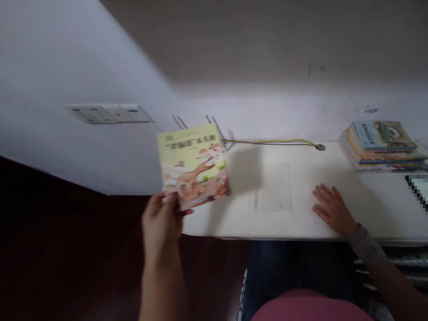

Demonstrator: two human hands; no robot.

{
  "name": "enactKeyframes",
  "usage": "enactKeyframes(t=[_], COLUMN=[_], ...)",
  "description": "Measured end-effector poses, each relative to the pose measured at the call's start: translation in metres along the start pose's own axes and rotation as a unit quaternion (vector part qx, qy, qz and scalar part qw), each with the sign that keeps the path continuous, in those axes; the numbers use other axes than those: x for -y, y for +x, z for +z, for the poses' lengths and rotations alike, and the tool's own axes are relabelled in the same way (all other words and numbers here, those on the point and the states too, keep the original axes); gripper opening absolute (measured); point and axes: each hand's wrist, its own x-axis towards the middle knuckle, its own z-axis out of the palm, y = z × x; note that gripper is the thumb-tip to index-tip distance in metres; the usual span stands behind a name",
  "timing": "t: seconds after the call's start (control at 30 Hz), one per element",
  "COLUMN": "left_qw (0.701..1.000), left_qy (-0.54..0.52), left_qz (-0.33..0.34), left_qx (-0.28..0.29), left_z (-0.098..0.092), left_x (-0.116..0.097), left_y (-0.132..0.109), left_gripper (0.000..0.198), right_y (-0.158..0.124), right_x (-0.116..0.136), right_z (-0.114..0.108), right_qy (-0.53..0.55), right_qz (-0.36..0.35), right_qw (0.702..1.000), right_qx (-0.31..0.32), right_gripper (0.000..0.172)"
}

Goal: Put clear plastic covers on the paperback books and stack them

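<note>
A thin book with a yellow-green cover and a cartoon picture (pixel 194 167) is raised above the left end of the white desk (pixel 301 223). My left hand (pixel 165 218) grips it at its lower left corner, thumb on the cover and fingers behind. Farther right, my right hand (pixel 334 209) lies palm down on the desk top with its fingers spread and nothing in it. Beyond it, at the back right, a stack of books (pixel 384 145) stands against the wall.
A metal wire rack (pixel 214 127) is partly hidden behind the raised book. Yellow and black cables (pixel 284 141) run along the wall to a round desk hole (pixel 320 147). A clear sheet (pixel 274 187) lies mid-desk. A dark-edged device (pixel 417 189) is at the right edge. Sockets (pixel 110 113) are on the left wall.
</note>
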Motion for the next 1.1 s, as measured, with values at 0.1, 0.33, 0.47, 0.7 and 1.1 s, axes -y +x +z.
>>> enactKeyframes(t=[0.1,0.33,0.47,0.7,1.1], left_qw=[0.977,0.906,0.892,0.718,0.707], left_qy=[-0.099,-0.109,0.099,0.504,0.513], left_qz=[-0.112,-0.199,0.006,0.328,0.361], left_qx=[0.153,0.357,0.441,0.35,0.327], left_z=[0.066,0.157,0.155,0.118,0.097], left_x=[0.014,0.054,0.065,0.074,0.089], left_y=[-0.057,-0.142,-0.128,-0.087,-0.091], left_gripper=[0.043,0.039,0.033,0.038,0.05], right_y=[0.003,0.026,0.036,0.026,0.05], right_x=[0.025,0.076,0.071,0.041,0.049], right_z=[-0.001,0.016,0.014,0.015,-0.019], right_qy=[0.185,0.649,0.684,0.653,0.31], right_qz=[0.055,0.278,0.349,0.397,0.226], right_qw=[0.981,0.685,0.592,0.603,0.904], right_qx=[-0.034,-0.182,-0.244,-0.229,-0.189], right_gripper=[0.055,0.045,0.036,0.03,0.034])
